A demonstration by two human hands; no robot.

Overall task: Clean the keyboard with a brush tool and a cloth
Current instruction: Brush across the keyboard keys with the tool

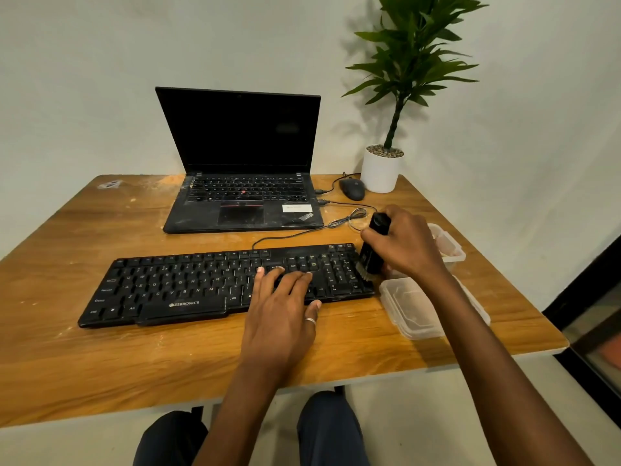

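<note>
The right hand [408,243] is wrapped around a chunky black brush tool [373,245]. Its fingers curl round the smooth, blocky body and the thumb lies across the near side. The tool stands nearly upright, top tipped slightly away. Its short pale bristles [364,274] meet the number-pad keys at the right end of the keyboard [174,284], a long, flat, matte black plastic slab with white lettering.

Just left of that grip, the left hand [282,307] lies palm-down on the keys with straight, spread fingers, holding nothing. A thin metal ring [311,320] sits on its thumb, which rests at the keyboard's near edge.

Right under the gripping wrist is a cloudy, rounded-rectangle plastic tub [413,311], and a second tub [450,247] sits behind the knuckles.

A thin black cable [302,232] loops away beyond the tool towards an open, dusty black laptop [242,163]. Further back from the grip are a glossy oval mouse [352,189] and a smooth white pot [381,169] topped with pebbles, holding a leafy plant. Everything rests on a scuffed wood-grain table [100,348].
</note>
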